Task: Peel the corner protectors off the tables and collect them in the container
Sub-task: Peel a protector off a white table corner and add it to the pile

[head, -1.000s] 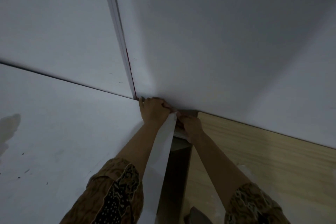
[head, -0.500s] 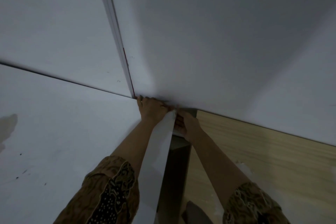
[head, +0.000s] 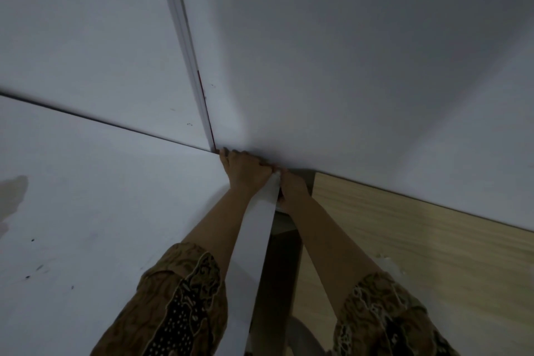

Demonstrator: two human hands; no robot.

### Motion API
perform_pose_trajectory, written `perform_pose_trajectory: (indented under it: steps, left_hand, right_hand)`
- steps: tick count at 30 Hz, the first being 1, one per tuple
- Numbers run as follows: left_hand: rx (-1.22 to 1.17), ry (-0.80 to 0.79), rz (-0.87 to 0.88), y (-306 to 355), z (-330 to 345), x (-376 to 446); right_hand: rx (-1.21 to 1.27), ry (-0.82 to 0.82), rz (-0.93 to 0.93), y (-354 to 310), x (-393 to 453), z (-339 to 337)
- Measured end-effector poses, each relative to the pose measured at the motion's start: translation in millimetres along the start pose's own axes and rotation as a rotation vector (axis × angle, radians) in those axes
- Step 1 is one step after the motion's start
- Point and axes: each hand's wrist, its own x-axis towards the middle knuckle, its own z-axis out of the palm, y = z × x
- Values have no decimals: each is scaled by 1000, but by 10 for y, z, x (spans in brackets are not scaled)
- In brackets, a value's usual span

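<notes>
Both my hands meet at the far corner of the white table point(head: 86, 211) on my left. My left hand point(head: 245, 172) lies on the tabletop with its fingers curled over that corner. From the side, my right hand point(head: 292, 191) has its fingers curled tight against the same corner, beside the table's white edge band point(head: 260, 240). The corner protector point(head: 278, 177) is almost wholly hidden between my fingers; only a pale sliver shows. No container is in view.
Two more white tabletops point(head: 346, 66) butt up beyond the corner, with thin seams between them. A wood-grain floor point(head: 419, 254) lies to the right, and a dark gap drops below the table edge. A grey rounded object point(head: 300, 335) sits at the bottom.
My right hand has slid up closer to the corner and to my left hand. The left hand stays on the corner.
</notes>
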Motion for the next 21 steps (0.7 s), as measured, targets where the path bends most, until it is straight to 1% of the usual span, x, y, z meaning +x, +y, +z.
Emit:
perform_pose_trajectory:
  steps: [2, 4, 6, 8, 11, 14, 19, 21]
  left_hand:
    - [6, -5, 9, 8, -3, 0]
    - [-38, -19, 14, 6, -12, -18]
    - [-66, -47, 16, -4, -34, -19]
    - [-9, -91, 36, -16, -69, 2]
    - [57, -154, 35, -30, -108, 24]
    - [79, -132, 37, -17, -100, 16]
    - [111, -73, -21, 25, -40, 6]
    - [78, -45, -26, 31, -12, 8]
  right_hand:
    - [70, -31, 16, 2, -11, -51]
    - [158, -37, 25, 57, -38, -139]
    - [230, -82, 11, 153, -78, -221]
    - [267, -85, -12, 233, -114, -232]
    - [233, -76, -37, 282, -120, -197]
    - [179, -37, -23, 224, -108, -179]
    - [204, -18, 49, 132, -104, -123]
    - [219, -29, 64, 100, -107, -117]
